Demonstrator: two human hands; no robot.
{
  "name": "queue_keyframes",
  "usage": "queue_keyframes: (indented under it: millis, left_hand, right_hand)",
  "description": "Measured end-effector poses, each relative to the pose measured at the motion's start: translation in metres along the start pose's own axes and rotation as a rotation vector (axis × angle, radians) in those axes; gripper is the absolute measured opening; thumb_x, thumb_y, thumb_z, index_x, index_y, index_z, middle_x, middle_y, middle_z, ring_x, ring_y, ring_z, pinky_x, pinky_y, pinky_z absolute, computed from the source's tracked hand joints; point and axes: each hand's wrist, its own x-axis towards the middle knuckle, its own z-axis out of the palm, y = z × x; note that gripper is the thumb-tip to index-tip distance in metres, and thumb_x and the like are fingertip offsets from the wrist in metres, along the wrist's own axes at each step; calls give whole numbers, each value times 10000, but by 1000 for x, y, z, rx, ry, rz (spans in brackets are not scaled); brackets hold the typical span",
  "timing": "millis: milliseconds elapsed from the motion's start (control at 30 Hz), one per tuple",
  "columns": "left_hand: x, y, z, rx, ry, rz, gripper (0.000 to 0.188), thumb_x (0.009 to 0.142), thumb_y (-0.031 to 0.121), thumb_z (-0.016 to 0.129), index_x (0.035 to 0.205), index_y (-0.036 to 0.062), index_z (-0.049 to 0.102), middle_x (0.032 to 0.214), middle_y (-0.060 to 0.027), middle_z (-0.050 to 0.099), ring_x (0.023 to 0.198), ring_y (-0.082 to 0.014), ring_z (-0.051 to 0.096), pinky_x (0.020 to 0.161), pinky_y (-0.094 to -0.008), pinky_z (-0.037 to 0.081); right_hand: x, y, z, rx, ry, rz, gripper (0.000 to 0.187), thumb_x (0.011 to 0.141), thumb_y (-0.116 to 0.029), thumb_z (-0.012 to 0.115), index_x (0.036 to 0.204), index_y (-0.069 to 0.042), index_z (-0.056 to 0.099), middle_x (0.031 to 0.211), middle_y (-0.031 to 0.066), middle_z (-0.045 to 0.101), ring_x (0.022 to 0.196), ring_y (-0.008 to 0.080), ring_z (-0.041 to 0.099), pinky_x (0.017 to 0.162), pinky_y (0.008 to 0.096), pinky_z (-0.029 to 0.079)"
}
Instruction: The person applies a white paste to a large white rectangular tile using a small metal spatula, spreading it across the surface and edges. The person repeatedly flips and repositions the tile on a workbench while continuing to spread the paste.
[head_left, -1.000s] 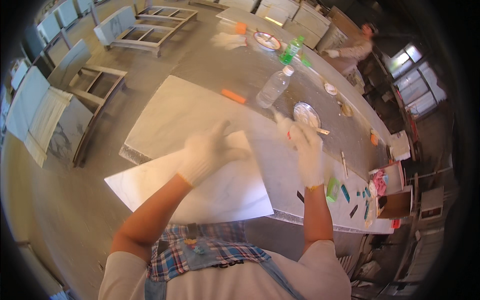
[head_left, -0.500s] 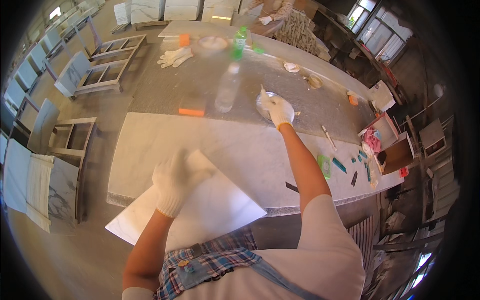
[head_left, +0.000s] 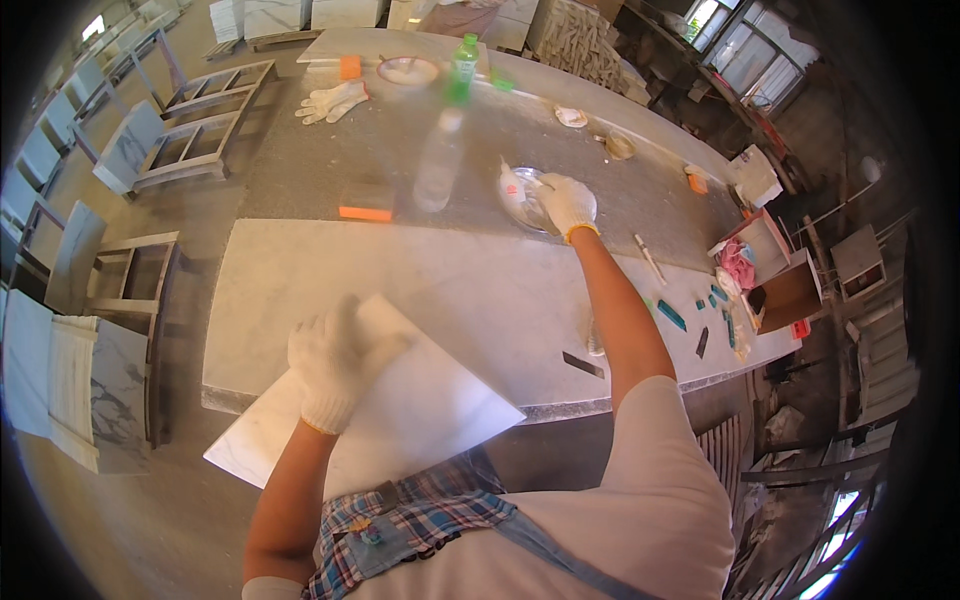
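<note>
A white marble slab (head_left: pixel 450 375) lies at an angle on a larger pale slab (head_left: pixel 270 270), one corner jutting past the front edge. My left hand (head_left: pixel 330 360), in a white knitted glove, is over the smaller slab's upper corner; motion smears its fingers. My right hand (head_left: pixel 570 203), gloved with a yellow cuff, reaches over a shiny round metal dish (head_left: pixel 527 222). Its fingers look bent together above the dish, and whatever they hold is hidden. Just left of them, a small white nozzle bottle (head_left: pixel 511 187) with a red mark rests at the dish.
Beyond the slabs stand a clear bottle (head_left: pixel 437 165), a green bottle (head_left: pixel 463 70) and a bowl (head_left: pixel 408 72). A pair of gloves (head_left: pixel 333 102) and an orange-edged block (head_left: pixel 366 204) lie leftward. At right are teal pieces (head_left: pixel 671 316), a white pen-like stick (head_left: pixel 649 259) and an open box (head_left: pixel 790 290).
My right hand has shifted right, leaving the small white bottle uncovered at the dish. The left hand stays blurred over the same corner. The whole view has shifted slightly.
</note>
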Motion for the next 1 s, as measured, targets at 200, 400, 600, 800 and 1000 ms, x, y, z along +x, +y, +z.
queue_keyframes:
  millis: [200, 400, 600, 800, 1000]
  left_hand:
    - [3, 2, -1, 12, 19, 15, 704, 652, 562, 853, 1089, 38, 677, 826, -133, 685, 725, -337, 627, 668, -440, 485]
    - [5, 5, -9, -40, -59, -16, 641, 667, 520, 852, 1056, 41, 682, 805, -136, 688, 746, -337, 648, 683, -436, 492]
    - [6, 5, -7, -16, -112, -105, 627, 674, 555, 831, 1027, 58, 685, 774, -111, 688, 753, -318, 656, 730, -431, 491]
    - [7, 6, -7, -7, -96, -89, 628, 667, 560, 833, 1020, 64, 677, 761, -103, 683, 739, -310, 656, 723, -427, 491]
    - [9, 10, -9, -8, -131, -106, 604, 647, 518, 862, 1002, 65, 677, 749, -110, 673, 719, -312, 650, 700, -432, 490]
  right_hand:
    - [0, 40, 1, 12, -126, 161, 437, 899, -463, 533, 1094, -148, 764, 1127, 186, 714, 1049, 383, 678, 914, 486, 508]
    - [-10, 52, 38, -1, -168, 62, 465, 877, -472, 540, 1105, -129, 757, 1126, 227, 704, 1053, 400, 673, 932, 472, 507]
    - [-13, 74, 50, 188, -160, -89, 441, 863, -424, 595, 1096, -76, 733, 1106, 222, 706, 1051, 413, 665, 940, 507, 492]
    - [2, 94, 66, 220, -131, -49, 215, 847, -249, 621, 876, -63, 725, 966, 187, 721, 910, 375, 692, 758, 471, 536]
    - [21, 129, 113, 449, -133, -255, 120, 826, -169, 619, 819, -86, 706, 773, 102, 667, 676, 243, 632, 583, 387, 479]
